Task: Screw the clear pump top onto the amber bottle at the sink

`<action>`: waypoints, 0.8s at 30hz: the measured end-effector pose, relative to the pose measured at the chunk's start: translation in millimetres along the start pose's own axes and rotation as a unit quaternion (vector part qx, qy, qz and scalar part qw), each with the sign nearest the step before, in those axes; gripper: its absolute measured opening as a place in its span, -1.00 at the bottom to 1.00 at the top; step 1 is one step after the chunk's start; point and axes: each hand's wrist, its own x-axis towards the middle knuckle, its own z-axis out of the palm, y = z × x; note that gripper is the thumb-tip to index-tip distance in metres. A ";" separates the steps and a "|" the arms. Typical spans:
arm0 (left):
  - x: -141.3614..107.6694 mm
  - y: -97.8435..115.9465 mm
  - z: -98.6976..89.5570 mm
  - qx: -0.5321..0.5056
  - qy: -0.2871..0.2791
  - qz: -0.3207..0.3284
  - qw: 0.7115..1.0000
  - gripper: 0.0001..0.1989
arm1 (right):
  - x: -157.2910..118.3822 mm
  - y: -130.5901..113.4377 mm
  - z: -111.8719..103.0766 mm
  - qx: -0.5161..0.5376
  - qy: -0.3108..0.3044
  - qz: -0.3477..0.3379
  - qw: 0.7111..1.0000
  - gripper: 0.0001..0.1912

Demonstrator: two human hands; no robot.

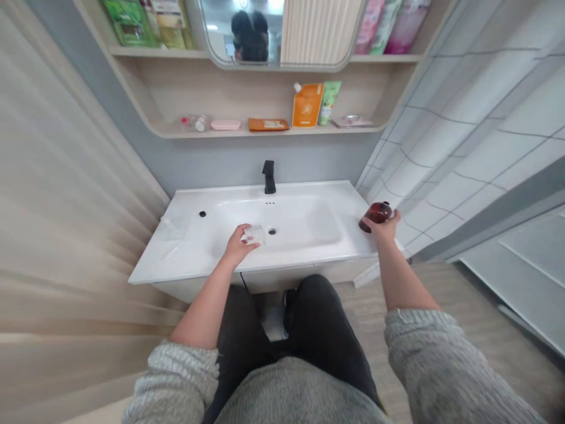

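Over the white sink, my left hand is closed around a small clear container, gripping it from its left side. Whether anything is inside the container cannot be made out. At the counter's right end, my right hand is wrapped round a dark reddish-brown bottle. The bottle is tilted, with its neck pointing up and right; its lower part seems to touch or hover close to the counter. A black faucet stands behind the basin, and the dark drain lies just right of the container.
Clear items lie on the counter's left end. Above, the shelf holds an orange pouch, a green tube, a pink case and small bottles. A mirror hangs overhead; a curtain borders the left.
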 end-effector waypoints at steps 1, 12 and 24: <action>0.1 0.5 0.2 -0.003 0.003 0.000 1.000 -0.23 | 2.4 1.8 2.7 -0.002 -0.005 0.031 1.000 0.12; 1.4 3.3 0.0 -0.048 0.010 -0.005 0.999 -0.24 | -35.7 -37.0 43.1 0.059 -0.122 -0.006 0.991 -0.06; 2.1 9.4 -5.2 -0.087 0.046 0.020 0.995 -0.19 | -183.2 -135.4 143.2 0.236 -0.450 -0.037 0.861 -0.13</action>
